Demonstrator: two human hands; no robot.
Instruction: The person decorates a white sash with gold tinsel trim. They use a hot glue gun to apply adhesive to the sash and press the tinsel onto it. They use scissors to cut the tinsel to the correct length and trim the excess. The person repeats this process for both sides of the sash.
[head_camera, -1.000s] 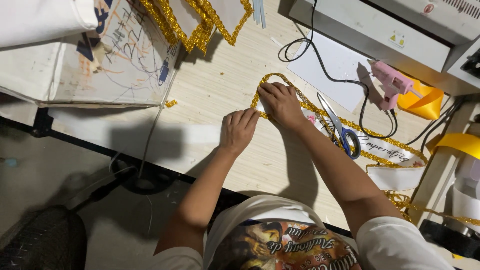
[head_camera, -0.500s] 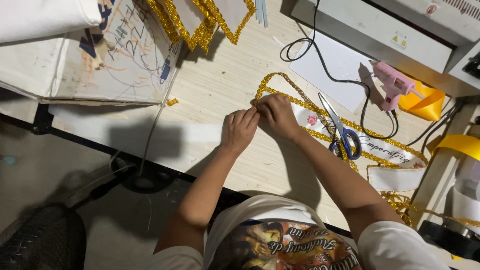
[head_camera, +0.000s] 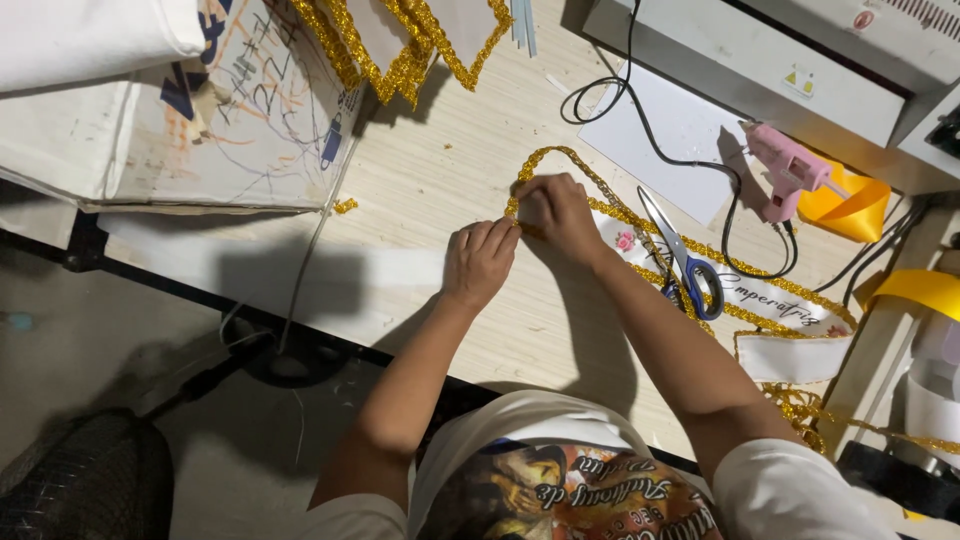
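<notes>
A strip of gold glitter trim (head_camera: 560, 158) lies looped on the light wooden table (head_camera: 450, 170). My right hand (head_camera: 558, 212) pinches the trim near its left bend. Right beside it, my left hand (head_camera: 480, 262) rests with fingers curled, its fingertips touching the same piece of trim. The trim runs on to the right along a white ribbon sash (head_camera: 760, 300) edged in gold. Blue-handled scissors (head_camera: 688, 262) lie on that sash, just right of my right forearm.
A pink glue gun (head_camera: 790, 172) with a black cord sits by an orange ribbon roll (head_camera: 850, 205). White panels edged in gold trim (head_camera: 400, 50) lie at the top. A scribbled-on board (head_camera: 230, 110) is at the left; a grey machine (head_camera: 780, 60) is top right.
Both hands have drawn closer together on the trim; the right hand slid slightly left and down, and the left hand came up to meet it.
</notes>
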